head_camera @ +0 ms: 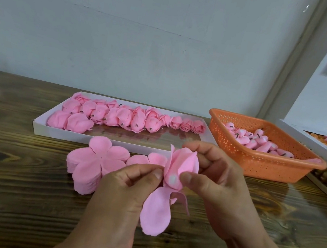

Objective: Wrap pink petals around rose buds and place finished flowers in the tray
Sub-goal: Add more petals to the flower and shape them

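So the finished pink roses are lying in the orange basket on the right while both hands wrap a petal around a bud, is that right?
Not quite. The head view shows the finished roses in the white tray behind the hands; the orange basket on the right holds unwrapped buds. Both the left hand and right hand do hold the petal-wrapped bud.

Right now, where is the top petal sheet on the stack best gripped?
Pinch the top petal sheet by a far lobe, coming from above on the left. The lobes splay free past the stack's centre, while the near-right lobes lie under the left hand.
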### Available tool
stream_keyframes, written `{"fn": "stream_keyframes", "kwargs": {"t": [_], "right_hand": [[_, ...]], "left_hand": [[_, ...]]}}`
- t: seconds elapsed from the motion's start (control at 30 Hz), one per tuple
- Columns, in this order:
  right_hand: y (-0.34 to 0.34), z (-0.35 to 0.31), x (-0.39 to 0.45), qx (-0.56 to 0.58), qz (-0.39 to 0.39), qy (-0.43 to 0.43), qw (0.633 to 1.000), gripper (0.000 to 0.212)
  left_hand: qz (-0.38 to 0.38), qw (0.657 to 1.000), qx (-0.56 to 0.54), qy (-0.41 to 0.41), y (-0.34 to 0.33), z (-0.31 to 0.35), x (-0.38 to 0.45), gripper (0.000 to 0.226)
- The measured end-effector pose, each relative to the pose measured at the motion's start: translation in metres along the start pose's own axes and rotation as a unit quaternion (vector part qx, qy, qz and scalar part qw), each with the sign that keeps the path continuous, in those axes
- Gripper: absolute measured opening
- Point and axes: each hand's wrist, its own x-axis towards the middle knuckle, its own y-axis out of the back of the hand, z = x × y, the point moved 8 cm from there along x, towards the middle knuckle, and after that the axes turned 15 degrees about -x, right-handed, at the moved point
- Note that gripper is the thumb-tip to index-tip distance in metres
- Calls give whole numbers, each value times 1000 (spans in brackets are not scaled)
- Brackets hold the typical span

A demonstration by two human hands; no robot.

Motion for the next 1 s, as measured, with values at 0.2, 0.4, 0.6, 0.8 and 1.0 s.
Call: {"fn": "stream_keyframes", "kwargs": {"t": [0.2,0.4,0.6,0.8,1.0], "right_hand": [[0,4,-1,-52,-5,-18,998,26],[-3,4,-1,-37,-30,-29,998,22],[2,8,8,-69,-45,-67,994,21],[2,4,21,-82,-63,-62,993,23],[-1,5,24,-70,-68,-68,993,38]], "left_hand": [[-62,998,-7,-21,-7,5,-5,37],[-105,994,2,-8,-12,9,-3,36],[-112,993,16,46,-8,8,9,26],[-100,992,33,70,-5,8,24,30],[-85,993,50,68,-2,8,28,27]]}}
